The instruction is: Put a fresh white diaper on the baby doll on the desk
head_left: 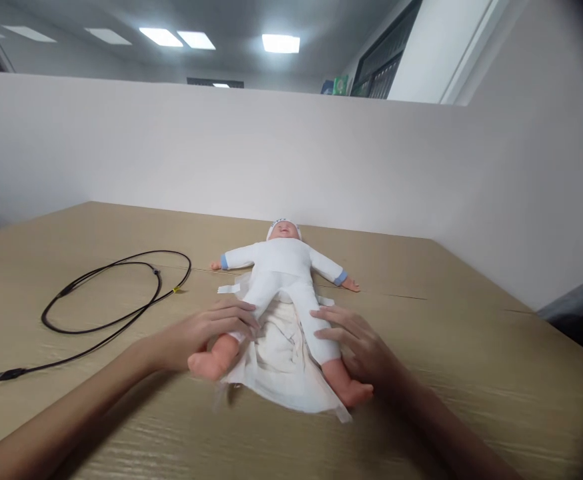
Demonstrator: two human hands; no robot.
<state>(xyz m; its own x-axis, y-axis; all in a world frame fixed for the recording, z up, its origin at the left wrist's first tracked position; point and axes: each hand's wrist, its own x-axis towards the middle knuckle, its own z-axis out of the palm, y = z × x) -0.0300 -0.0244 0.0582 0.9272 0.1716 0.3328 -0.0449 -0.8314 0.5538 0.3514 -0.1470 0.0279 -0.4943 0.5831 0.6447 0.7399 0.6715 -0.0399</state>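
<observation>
A baby doll (281, 257) in a white suit with blue cuffs lies on its back, arms out and legs spread, its head away from me. Beneath its hips and between its legs an unfolded white diaper (279, 357) lies spread, its front edge toward me and tabs showing at both sides of the hips. My left hand (211, 330) curls its fingers over the doll's leg on the left, just above the bare foot. On the other leg, my right hand (356, 340) holds the shin from the outer side, fingers bent over the white cloth. Both thumbs are mostly hidden.
A looped black cable (116, 327) with a plug at its near end lies left of the doll on the wooden table (471, 373). Behind the table stands a pale partition (221, 147), and a wall closes the right side.
</observation>
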